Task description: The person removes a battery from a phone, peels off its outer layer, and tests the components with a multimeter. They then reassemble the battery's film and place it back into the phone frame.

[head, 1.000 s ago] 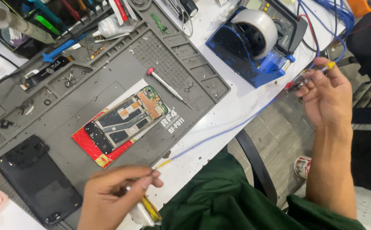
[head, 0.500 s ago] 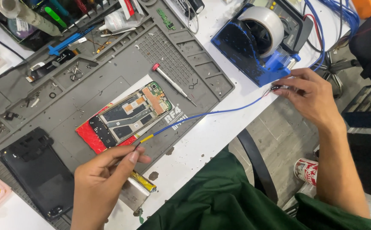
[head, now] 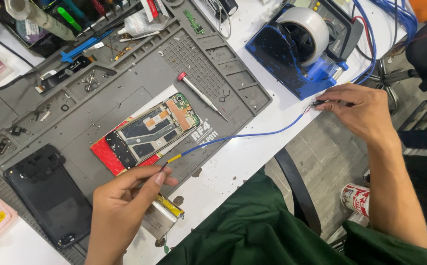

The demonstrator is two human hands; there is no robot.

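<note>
While left hand (head: 125, 206) pinches yellow wire tip (head: 173, 158) near open phone (head: 150, 131) on grey mat (head: 223, 73), right hand (head: 360, 110) pinches far end by bench (head: 252, 162) edge. Keep blue wire (head: 243, 138) slack, touch tip gently, steady grip.

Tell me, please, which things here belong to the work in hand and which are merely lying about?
In hand: left hand, right hand, blue wire, opened phone, battery.

Lying about: screwdriver, tape dispenser, black back cover, drink can.
</note>
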